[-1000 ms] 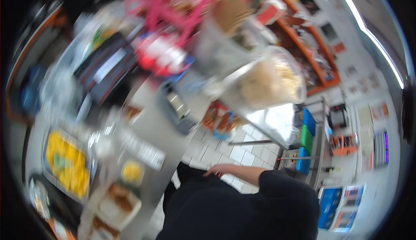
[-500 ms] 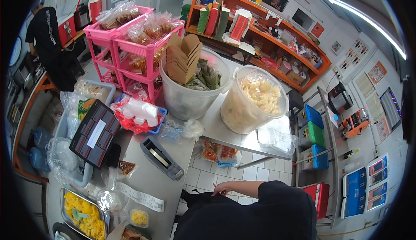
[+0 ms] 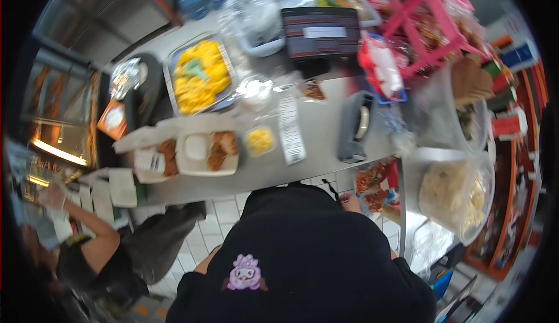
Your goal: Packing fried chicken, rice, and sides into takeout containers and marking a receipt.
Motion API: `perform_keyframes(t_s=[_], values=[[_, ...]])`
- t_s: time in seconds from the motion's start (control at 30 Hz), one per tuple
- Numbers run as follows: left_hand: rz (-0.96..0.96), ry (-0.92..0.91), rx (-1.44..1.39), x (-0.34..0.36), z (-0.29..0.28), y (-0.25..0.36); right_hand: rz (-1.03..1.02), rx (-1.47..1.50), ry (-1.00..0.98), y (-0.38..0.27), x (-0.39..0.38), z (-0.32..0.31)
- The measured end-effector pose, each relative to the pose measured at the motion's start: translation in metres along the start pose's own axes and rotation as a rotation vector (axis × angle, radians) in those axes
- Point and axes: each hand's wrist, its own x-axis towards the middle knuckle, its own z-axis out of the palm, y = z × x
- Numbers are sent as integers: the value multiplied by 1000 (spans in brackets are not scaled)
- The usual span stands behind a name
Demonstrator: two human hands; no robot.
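Note:
My right hand (image 3: 350, 202) hangs low beside my dark shirt, in front of the steel counter's edge. Its fingers are curled and partly hidden; a reddish bit shows at them, matching the thin red stick pinched there half a second ago. My left hand is out of view; only a little of that arm (image 3: 207, 260) shows. On the counter before me lie an open takeaway box (image 3: 195, 147) with rice and fried chicken, a second box (image 3: 152, 164) with chicken and a label, a small tub of corn (image 3: 259, 141), a printed receipt (image 3: 290, 128) and a tape dispenser (image 3: 353, 129).
Behind these stand a foil tray of yellow food (image 3: 200, 78), a touch screen (image 3: 321, 33) and pink stacked baskets (image 3: 428, 23). Large clear tubs (image 3: 455, 192) stand at the right. A co-worker (image 3: 96, 247) at the lower left reaches out a gloved hand (image 3: 52, 196).
My view has swung left and down toward the counter, bringing the takeaway boxes and the co-worker at the lower left into sight. My right hand stays low by my body.

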Motion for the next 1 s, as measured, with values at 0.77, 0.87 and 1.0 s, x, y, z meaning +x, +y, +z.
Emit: perform_keyframes(t_s=[0.77, 0.87, 1.0], values=[[495, -175, 1309, -97, 110, 321, -484, 52, 519, -270, -11, 1], [253, -386, 827, -71, 143, 328, -505, 171, 595, -278, -14, 29], [639, -495, 886, -23, 208, 330, -818, -138, 547, -261, 16, 48]])
